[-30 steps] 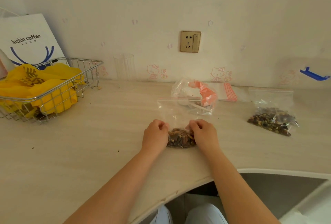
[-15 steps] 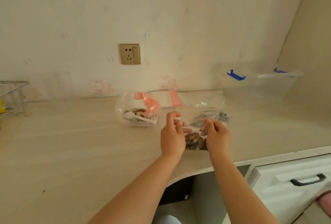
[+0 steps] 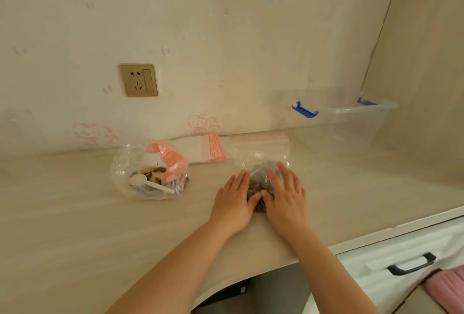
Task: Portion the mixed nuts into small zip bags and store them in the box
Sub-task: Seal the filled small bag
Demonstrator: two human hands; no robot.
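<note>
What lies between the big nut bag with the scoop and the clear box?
In the head view: the stack of empty zip bags, then the filled zip bag under both hands.

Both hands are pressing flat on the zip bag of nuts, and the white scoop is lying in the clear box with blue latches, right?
Not quite. In the head view the white scoop lies in the big nut bag, not the clear box. The left hand and right hand do press flat on the zip bag.

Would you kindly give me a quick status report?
Both hands, left and right, flat on the nut bag. Clear box open behind. Nothing between.
</note>
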